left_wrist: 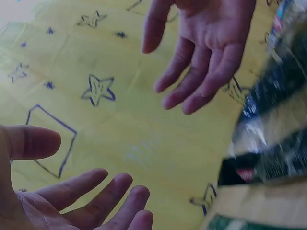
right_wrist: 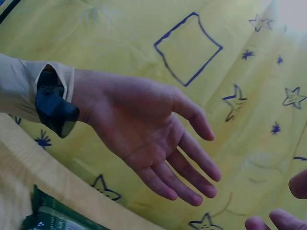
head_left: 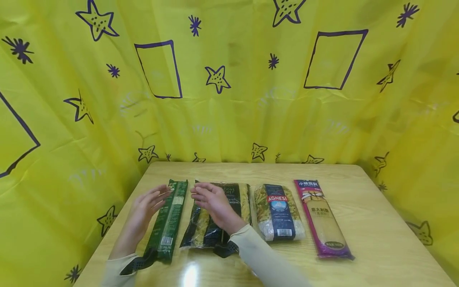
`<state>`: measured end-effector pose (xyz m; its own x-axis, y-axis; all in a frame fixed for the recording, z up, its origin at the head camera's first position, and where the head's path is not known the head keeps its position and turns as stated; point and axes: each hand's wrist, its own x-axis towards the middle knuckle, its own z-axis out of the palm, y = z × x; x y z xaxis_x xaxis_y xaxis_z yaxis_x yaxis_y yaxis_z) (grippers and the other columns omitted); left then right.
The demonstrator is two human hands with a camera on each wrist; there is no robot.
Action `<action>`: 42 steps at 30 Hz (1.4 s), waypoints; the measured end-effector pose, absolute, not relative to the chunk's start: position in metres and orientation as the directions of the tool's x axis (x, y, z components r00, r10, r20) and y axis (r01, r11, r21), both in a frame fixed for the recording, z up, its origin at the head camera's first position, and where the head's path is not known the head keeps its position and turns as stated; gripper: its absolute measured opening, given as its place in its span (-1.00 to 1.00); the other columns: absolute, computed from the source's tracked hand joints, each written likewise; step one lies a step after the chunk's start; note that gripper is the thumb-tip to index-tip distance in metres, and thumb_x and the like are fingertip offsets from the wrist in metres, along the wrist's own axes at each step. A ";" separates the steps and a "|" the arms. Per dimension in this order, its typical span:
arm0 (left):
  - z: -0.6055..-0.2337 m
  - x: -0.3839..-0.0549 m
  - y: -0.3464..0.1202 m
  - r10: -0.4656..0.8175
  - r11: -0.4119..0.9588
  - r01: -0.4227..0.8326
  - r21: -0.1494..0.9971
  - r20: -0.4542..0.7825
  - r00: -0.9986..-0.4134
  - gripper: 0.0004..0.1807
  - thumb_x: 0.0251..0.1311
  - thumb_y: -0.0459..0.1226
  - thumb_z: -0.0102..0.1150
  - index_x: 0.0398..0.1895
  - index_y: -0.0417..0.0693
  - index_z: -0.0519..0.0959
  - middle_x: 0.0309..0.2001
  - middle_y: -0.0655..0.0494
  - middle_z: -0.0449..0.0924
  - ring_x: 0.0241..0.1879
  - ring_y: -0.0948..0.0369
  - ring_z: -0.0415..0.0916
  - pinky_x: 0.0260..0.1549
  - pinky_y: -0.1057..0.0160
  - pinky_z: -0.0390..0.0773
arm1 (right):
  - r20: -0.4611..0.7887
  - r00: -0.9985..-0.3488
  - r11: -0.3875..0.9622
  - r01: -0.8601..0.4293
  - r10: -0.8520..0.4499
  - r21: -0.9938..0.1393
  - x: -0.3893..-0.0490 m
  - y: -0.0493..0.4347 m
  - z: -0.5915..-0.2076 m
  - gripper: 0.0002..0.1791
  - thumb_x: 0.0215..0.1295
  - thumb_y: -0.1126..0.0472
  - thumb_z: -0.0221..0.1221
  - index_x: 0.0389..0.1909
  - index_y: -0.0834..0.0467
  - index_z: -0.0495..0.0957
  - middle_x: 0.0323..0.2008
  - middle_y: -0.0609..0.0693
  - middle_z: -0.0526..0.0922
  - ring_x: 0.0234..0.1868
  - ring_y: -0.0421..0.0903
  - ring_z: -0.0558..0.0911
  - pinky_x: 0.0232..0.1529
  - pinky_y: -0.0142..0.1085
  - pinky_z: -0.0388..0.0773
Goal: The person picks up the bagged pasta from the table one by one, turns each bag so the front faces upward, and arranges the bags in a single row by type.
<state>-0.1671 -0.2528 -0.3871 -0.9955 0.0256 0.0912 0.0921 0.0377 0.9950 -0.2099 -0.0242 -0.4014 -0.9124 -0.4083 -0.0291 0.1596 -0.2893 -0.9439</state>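
Note:
Both hands are held up over the left side of the table, palms toward each other and fingers loosely spread, with nothing in them. The left hand (head_left: pixel 147 205) hovers beside a long dark green packet (head_left: pixel 168 223). Above a black-and-clear bag of pasta (head_left: pixel 231 197) is the right hand (head_left: pixel 214 202), which hides part of it. In the left wrist view the left hand's fingers (left_wrist: pixel 117 191) and the right palm (left_wrist: pixel 211 36) face each other, apart. The right wrist view shows the left hand (right_wrist: pixel 144 129) whole and only the right fingertips (right_wrist: pixel 285 220).
To the right lie an Agnesi pasta bag (head_left: pixel 277 211) and a purple-edged packet of spaghetti (head_left: pixel 322 219), in a row with the others on the wooden table (head_left: pixel 380 239). A yellow curtain (head_left: pixel 244 115) with drawn stars hangs around the table's back and sides.

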 end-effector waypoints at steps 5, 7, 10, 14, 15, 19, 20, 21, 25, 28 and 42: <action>-0.403 -0.166 -0.273 -0.066 0.164 -0.048 0.985 -0.037 -0.997 -0.35 0.64 -0.05 -0.22 0.52 -0.39 0.22 0.18 0.49 0.58 0.10 0.60 0.54 0.16 0.56 0.50 | -0.086 -0.887 -0.264 0.226 -0.453 -0.938 -0.206 -0.051 -0.416 -0.51 0.58 0.18 0.05 0.36 0.38 0.40 0.33 0.37 0.52 0.32 0.20 0.59 0.43 0.01 0.51; -0.410 -0.167 -0.278 -0.089 0.191 -0.101 0.976 -0.085 -0.992 -0.35 0.65 -0.05 -0.25 0.54 -0.36 0.21 0.36 0.22 0.52 0.22 0.48 0.51 0.30 0.41 0.49 | -0.105 -0.876 -0.263 0.253 -0.471 -0.931 -0.203 -0.058 -0.421 -0.50 0.58 0.19 0.05 0.37 0.41 0.37 0.35 0.40 0.49 0.36 0.27 0.54 0.44 0.01 0.49; -0.419 -0.168 -0.283 -0.088 0.216 -0.156 0.964 -0.140 -0.986 -0.35 0.66 -0.08 -0.28 0.57 -0.37 0.15 0.58 -0.20 0.20 0.48 0.11 0.34 0.55 0.00 0.29 | -0.133 -0.864 -0.262 0.289 -0.485 -0.921 -0.199 -0.067 -0.426 -0.49 0.57 0.22 0.05 0.38 0.45 0.34 0.36 0.43 0.45 0.41 0.33 0.48 0.45 0.02 0.48; -0.430 -0.170 -0.287 -0.080 0.222 -0.189 0.957 -0.175 -0.981 -0.35 0.66 -0.13 -0.29 0.58 -0.43 0.07 0.63 -0.37 -0.06 0.61 -0.25 -0.03 0.61 -0.26 -0.04 | -0.152 -0.850 -0.251 0.313 -0.505 -0.916 -0.197 -0.076 -0.431 -0.47 0.54 0.24 0.08 0.38 0.48 0.32 0.38 0.45 0.41 0.43 0.36 0.44 0.49 0.07 0.42; -0.432 -0.171 -0.288 -0.083 0.228 -0.194 0.954 -0.179 -0.980 -0.35 0.66 -0.14 -0.28 0.58 -0.43 0.06 0.63 -0.38 -0.08 0.61 -0.27 -0.06 0.61 -0.28 -0.06 | -0.157 -0.842 -0.246 0.320 -0.516 -0.915 -0.197 -0.078 -0.432 -0.46 0.54 0.24 0.07 0.39 0.48 0.31 0.39 0.45 0.39 0.44 0.37 0.42 0.51 0.09 0.39; -0.439 -0.173 -0.288 -0.087 0.245 -0.216 0.945 -0.200 -0.976 -0.35 0.65 -0.15 -0.26 0.57 -0.45 0.06 0.63 -0.40 -0.09 0.61 -0.31 -0.10 0.61 -0.30 -0.06 | -0.179 -0.799 -0.221 0.362 -0.575 -0.906 -0.199 -0.084 -0.436 -0.38 0.54 0.19 0.06 0.45 0.47 0.22 0.47 0.45 0.28 0.52 0.42 0.27 0.57 0.19 0.22; -0.441 -0.174 -0.288 -0.083 0.250 -0.221 0.943 -0.206 -0.975 -0.34 0.65 -0.14 -0.26 0.57 -0.45 0.06 0.62 -0.41 -0.09 0.60 -0.32 -0.11 0.60 -0.31 -0.06 | -0.191 -0.791 -0.215 0.376 -0.582 -0.901 -0.199 -0.085 -0.437 -0.36 0.54 0.18 0.07 0.46 0.47 0.20 0.49 0.45 0.25 0.54 0.44 0.22 0.58 0.22 0.18; -0.443 -0.174 -0.288 -0.079 0.257 -0.225 0.940 -0.211 -0.974 -0.33 0.65 -0.12 -0.25 0.57 -0.46 0.05 0.62 -0.43 -0.10 0.60 -0.33 -0.11 0.59 -0.32 -0.06 | -0.203 -0.787 -0.205 0.385 -0.583 -0.900 -0.199 -0.086 -0.438 -0.34 0.53 0.16 0.09 0.47 0.46 0.19 0.51 0.44 0.22 0.55 0.47 0.18 0.58 0.25 0.14; -0.450 -0.174 -0.286 -0.064 0.291 -0.251 0.923 -0.243 -0.968 -0.28 0.63 -0.09 -0.23 0.56 -0.50 0.04 0.60 -0.49 -0.10 0.57 -0.39 -0.12 0.56 -0.38 -0.07 | -0.253 -0.791 -0.188 0.416 -0.557 -0.890 -0.197 -0.089 -0.445 -0.25 0.47 0.13 0.16 0.50 0.44 0.14 0.55 0.46 0.09 0.55 0.54 0.05 0.56 0.35 0.07; -0.453 -0.174 -0.283 -0.063 0.304 -0.281 0.910 -0.275 -0.959 -0.28 0.62 -0.09 -0.22 0.55 -0.51 0.05 0.59 -0.49 -0.09 0.57 -0.38 -0.10 0.55 -0.38 -0.04 | -0.267 -0.798 -0.191 0.425 -0.539 -0.885 -0.196 -0.092 -0.449 -0.19 0.46 0.12 0.17 0.52 0.46 0.08 0.57 0.49 -0.03 0.57 0.58 -0.07 0.53 0.44 -0.01; -0.459 -0.174 -0.279 -0.064 0.298 -0.311 0.903 -0.306 -0.950 -0.28 0.60 -0.06 -0.19 0.56 -0.45 0.07 0.59 -0.46 -0.08 0.56 -0.32 -0.03 0.56 -0.37 0.01 | -0.277 -0.745 -0.230 0.498 -0.607 -0.836 -0.200 -0.092 -0.454 -0.19 0.48 0.11 0.09 0.58 0.37 0.01 0.61 0.43 -0.04 0.59 0.52 -0.03 0.48 0.48 0.11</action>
<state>-0.1744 -0.2791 -0.4595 -0.9500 -0.0638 -0.3058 -0.3106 0.2978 0.9027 -0.1995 -0.0921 -0.4539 -0.7453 -0.6067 -0.2766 0.4976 -0.2301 -0.8363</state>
